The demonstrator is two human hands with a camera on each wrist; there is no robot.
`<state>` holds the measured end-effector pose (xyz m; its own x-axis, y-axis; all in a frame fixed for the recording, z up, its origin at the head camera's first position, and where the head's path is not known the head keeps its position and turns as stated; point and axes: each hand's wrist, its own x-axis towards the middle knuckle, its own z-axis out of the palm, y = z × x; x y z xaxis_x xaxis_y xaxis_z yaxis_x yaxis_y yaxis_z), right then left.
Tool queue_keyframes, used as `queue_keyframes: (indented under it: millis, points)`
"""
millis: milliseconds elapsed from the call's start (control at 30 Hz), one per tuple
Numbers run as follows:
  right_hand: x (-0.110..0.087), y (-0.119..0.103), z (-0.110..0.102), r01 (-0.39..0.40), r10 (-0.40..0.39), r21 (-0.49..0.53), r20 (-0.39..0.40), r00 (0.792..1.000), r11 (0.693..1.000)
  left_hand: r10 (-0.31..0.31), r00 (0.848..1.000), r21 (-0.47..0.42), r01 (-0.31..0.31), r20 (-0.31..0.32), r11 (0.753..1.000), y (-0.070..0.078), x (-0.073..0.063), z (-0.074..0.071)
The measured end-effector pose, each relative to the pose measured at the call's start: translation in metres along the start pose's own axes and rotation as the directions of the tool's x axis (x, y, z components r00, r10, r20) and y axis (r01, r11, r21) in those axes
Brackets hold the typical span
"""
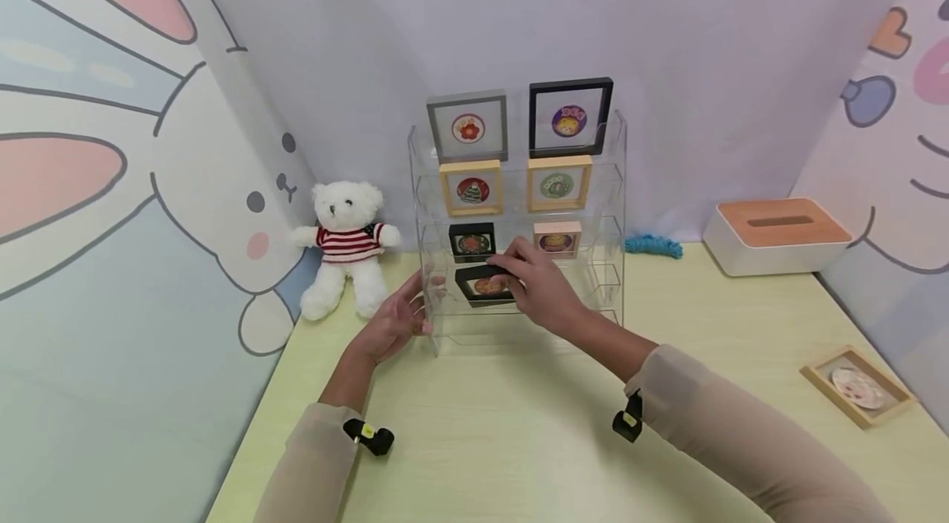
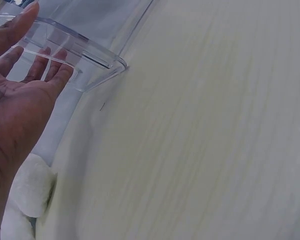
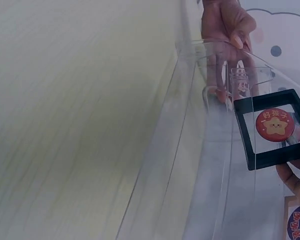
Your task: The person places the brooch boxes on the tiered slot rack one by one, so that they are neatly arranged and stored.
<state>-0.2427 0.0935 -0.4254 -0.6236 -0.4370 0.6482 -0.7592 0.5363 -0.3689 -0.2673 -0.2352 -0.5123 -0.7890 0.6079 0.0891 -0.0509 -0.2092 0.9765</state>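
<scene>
A clear acrylic tiered rack stands upright on the table. My left hand is at its left side, with fairly straight fingers against the clear panel; in the left wrist view this left hand shows its palm. My right hand pinches a small black picture frame by its right side, tilted at the rack's lower tier. A red round badge with a smiling star shows inside that frame in the right wrist view. Just above sit another small black frame and a pink frame.
Higher tiers hold two light wood frames, a grey frame and a larger black frame. A white teddy bear sits left. Rightward are blue cord, a tissue box and a wooden frame lying flat.
</scene>
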Motion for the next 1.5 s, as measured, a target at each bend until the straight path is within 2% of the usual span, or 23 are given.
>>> queue_keyframes:
  millis: [233, 400, 800, 1067, 1333, 1500]
  points:
    - [-0.001, -0.002, 0.010, -0.030, 0.030, 0.003, 0.003, 1.000, 1.000, -0.008, 1.000, 0.005, 0.008, -0.014, 1.000, 0.003, 0.001, 0.002]
    - [-0.003, -0.002, 0.009, -0.044, 0.045, -0.029, 0.037, 0.998, 0.999, 0.004, 1.000, 0.017, -0.004, -0.003, 1.000, 0.002, 0.001, 0.001]
    - [-0.002, -0.002, 0.007, -0.057, 0.060, -0.049, 0.060, 0.996, 0.997, 0.001, 1.000, 0.009, -0.001, -0.007, 1.000, 0.003, 0.000, 0.002]
    - [-0.005, -0.002, -0.001, -0.046, 0.049, -0.049, 0.060, 0.997, 0.998, 0.000, 1.000, 0.006, 0.000, -0.010, 1.000, 0.004, 0.000, 0.003]
    - [-0.012, 0.002, -0.015, -0.083, 0.088, -0.072, 0.066, 0.994, 0.994, 0.019, 1.000, -0.008, -0.019, 0.015, 1.000, 0.000, 0.001, 0.000]
    - [-0.019, 0.007, -0.028, -0.100, 0.106, -0.089, 0.062, 0.992, 0.991, 0.007, 1.000, -0.016, -0.007, 0.005, 1.000, 0.001, 0.000, 0.002]
